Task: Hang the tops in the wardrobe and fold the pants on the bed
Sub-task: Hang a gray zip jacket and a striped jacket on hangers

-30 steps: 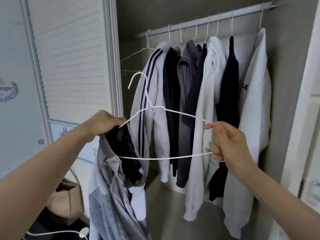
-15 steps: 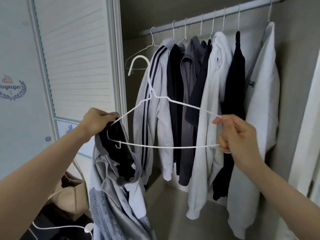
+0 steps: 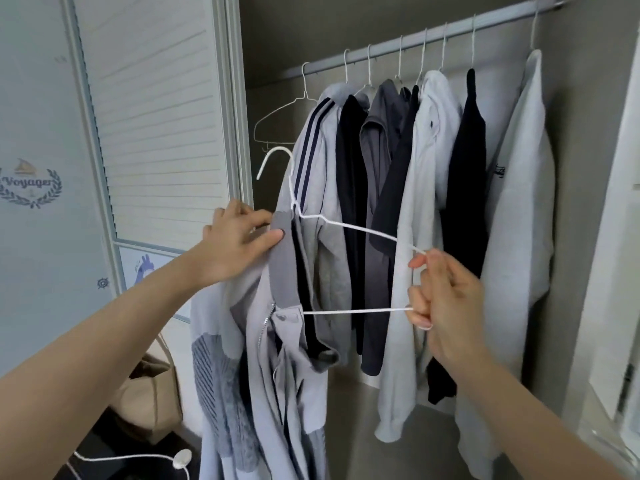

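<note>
Collar now pulled over the hanger point(image 3: 349, 230) end by the left hand point(image 3: 235, 244); right hand point(image 3: 440, 289) grips the other end; far shoulder of the jacket point(image 3: 277, 341) is to be dressed next.

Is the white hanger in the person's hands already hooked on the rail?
No, the white hanger is below the rail, its hook free in the air.

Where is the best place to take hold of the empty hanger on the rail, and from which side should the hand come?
Grip the empty hanger at its neck, just under the hook, coming from the left. It hangs bare at the left end of the rail, with open space on that side, while the striped top crowds its right shoulder. Its thin wire is probably easiest to pinch there and lift off.
</note>
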The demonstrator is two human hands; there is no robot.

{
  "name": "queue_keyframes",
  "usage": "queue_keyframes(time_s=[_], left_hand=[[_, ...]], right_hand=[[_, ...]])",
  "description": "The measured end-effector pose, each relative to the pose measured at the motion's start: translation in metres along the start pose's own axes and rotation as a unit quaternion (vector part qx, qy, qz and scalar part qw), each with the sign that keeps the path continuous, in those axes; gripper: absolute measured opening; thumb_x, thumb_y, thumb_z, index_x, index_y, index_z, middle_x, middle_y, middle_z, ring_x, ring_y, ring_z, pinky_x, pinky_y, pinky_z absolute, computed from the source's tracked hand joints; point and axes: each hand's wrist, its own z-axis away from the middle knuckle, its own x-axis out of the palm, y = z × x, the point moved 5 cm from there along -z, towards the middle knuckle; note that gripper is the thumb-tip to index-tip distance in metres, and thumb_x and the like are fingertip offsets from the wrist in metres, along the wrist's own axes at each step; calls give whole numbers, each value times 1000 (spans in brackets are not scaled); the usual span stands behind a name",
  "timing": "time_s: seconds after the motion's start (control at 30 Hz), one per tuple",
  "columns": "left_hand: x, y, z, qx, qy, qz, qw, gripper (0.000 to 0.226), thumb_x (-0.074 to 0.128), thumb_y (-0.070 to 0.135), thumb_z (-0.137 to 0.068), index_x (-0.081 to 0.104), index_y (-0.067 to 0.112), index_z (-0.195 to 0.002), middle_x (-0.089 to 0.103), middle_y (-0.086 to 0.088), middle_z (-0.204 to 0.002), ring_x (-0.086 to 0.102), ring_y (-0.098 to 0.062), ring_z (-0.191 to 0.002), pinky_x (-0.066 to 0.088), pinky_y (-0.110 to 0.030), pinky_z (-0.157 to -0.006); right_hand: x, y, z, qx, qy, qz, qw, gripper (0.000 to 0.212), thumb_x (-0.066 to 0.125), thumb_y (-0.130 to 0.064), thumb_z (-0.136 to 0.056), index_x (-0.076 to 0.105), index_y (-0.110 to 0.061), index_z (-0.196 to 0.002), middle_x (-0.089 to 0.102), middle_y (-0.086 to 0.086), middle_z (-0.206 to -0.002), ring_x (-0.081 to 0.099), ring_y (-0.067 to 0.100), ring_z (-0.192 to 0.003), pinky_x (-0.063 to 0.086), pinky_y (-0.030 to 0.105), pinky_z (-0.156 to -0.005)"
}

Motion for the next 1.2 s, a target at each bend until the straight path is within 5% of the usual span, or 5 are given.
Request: queue_keyframes(time_s=[0.43,0.57,0.8,0.97,1.2], left_hand=[[10,12,-2,48,51,152,986,33,52,38,-98,46,15,-75,44,-3,-65,40,-9,-61,35,-25,-61],[11,-4,-2,-19,70,166,983,25,55,38,-96,49,21,-79,47,-13,-56,37,-11,-49,35,-30,-54],[-3,-13,10,-53,90,152,983,27,53,44,-96,50,22,-81,48,-3,-52,33,-8,-44,32,-22,-47],[-13,0,18,-58,88,225,969,30,54,40,-97,52,13,-86,54,-21,-71,42,-19,-61,33,-31,-60],[-25,3,28,-75,90,267,957,30,56,36,-97,53,9,-85,56,-28,-79,46,-22,-69,35,-34,-68]], right_hand=[[-5,13,19,21,-64,167,984,28,39,-22,-102,61,-10,-88,32,7,-56,42,19,-41,45,27,-45],[-4,-7,15,-72,21,486,871,41,57,-13,-92,47,-12,-132,50,10,-108,53,19,-95,47,28,-83],[-4,-10,61,-120,118,578,798,65,67,-10,-82,39,-2,-141,34,23,-139,40,38,-124,42,48,-101],[61,37,96,-134,-270,520,799,40,50,-21,-90,45,-26,-129,42,-15,-128,30,10,-124,36,34,-101],[63,62,92,-188,-325,549,747,31,52,-21,-90,55,-26,-121,40,-19,-131,25,16,-119,33,35,-91]])
